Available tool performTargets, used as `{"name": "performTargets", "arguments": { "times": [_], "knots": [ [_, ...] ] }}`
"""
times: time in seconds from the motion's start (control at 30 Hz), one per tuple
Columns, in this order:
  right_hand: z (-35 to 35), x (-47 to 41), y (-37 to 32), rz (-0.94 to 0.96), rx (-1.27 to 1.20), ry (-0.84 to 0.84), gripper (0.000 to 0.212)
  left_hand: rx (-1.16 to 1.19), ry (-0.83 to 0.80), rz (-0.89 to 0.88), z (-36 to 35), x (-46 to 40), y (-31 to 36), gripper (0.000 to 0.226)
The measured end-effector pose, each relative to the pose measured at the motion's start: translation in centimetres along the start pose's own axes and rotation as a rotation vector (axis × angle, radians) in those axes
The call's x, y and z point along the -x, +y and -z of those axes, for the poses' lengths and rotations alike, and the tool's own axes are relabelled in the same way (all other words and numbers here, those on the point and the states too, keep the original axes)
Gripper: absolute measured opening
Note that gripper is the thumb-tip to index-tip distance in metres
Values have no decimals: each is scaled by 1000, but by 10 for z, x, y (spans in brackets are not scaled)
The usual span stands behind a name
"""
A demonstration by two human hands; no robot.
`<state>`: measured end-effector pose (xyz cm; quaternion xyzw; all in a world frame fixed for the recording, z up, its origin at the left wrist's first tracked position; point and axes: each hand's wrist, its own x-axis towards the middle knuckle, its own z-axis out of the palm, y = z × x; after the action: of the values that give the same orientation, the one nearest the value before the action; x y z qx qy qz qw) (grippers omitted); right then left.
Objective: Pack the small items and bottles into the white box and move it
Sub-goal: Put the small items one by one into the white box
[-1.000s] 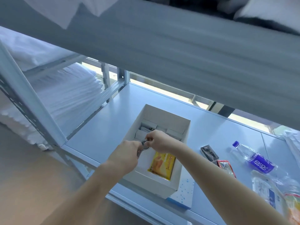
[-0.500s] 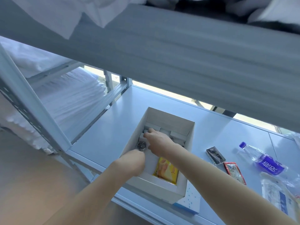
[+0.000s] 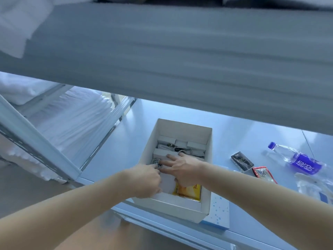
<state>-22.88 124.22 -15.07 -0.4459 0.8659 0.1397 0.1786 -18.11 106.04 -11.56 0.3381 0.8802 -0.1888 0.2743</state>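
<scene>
Where the shelf runs under the bunk, your left hand pinches a watch in the box; your right hand lies flat just right of it.

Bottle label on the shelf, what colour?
Purple with white characters, on the bottle; head view, the only one.

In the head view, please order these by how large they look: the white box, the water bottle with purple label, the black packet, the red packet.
1. white box
2. water bottle
3. black packet
4. red packet, though the frame's edge distortion and its tilt make the gap to the black one unsure.
</scene>
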Motion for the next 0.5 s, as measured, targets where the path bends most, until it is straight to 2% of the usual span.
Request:
{"name": "performTargets", "arguments": {
  "times": [0.1, 0.23, 0.37, 0.5],
  "knots": [
    [0, -2, -1, -16, -9, -26, 79, -218, 69, -95, -4, 9, -20, 38],
    [1, -2, -1, -17, -15, -33, 78, -265, 119, -213, -5, 21, -46, 47],
    [-1, -4, -1, -26, -32, -44, 75, -272, 78, -281, 0, 17, -49, 40],
    [-3, -4, -1, -30, -30, -41, 71, -328, -33, -271, 3, 9, -41, 38]
  ]
}}
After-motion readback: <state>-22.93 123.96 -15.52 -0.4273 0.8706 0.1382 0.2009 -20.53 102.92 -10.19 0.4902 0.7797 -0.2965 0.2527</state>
